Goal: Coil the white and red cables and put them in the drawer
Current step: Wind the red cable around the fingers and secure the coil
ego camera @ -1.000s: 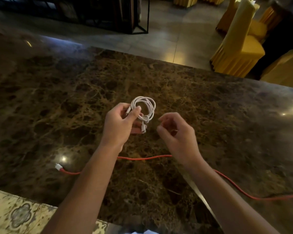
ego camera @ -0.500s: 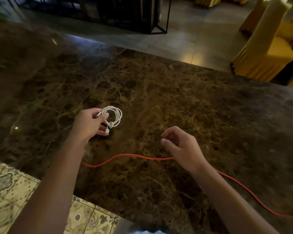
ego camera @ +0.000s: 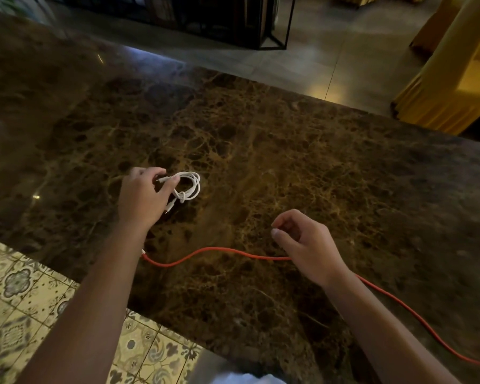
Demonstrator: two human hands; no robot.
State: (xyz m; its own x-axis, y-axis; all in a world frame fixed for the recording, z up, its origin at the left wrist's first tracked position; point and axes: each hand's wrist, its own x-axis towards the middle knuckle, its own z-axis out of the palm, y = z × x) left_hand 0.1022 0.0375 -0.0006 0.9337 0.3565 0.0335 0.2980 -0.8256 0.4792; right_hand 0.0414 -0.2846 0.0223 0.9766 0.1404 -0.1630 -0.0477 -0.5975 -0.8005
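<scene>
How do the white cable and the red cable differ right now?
The white cable is wound into a small knotted coil; the red cable lies uncoiled, trailing across the marble counter. The left hand pinches the white one; the right hand holds nothing, just above the red. Both are thin cords.

Coiled cable (ego camera: 187,187) sits on the tabletop (ego camera: 288,162), left of centre. Loose cable (ego camera: 214,252) trails nearer, running off right. Chair (ego camera: 452,87) stands behind.

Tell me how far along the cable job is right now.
Done: the thin white cable is coiled and knotted into a small loop. In hand: the left hand pinches that coil low over the dark brown marble countertop; the right hand hangs empty above the long red cable. Left: the red cable lies uncoiled, and no drawer is in view.
</scene>
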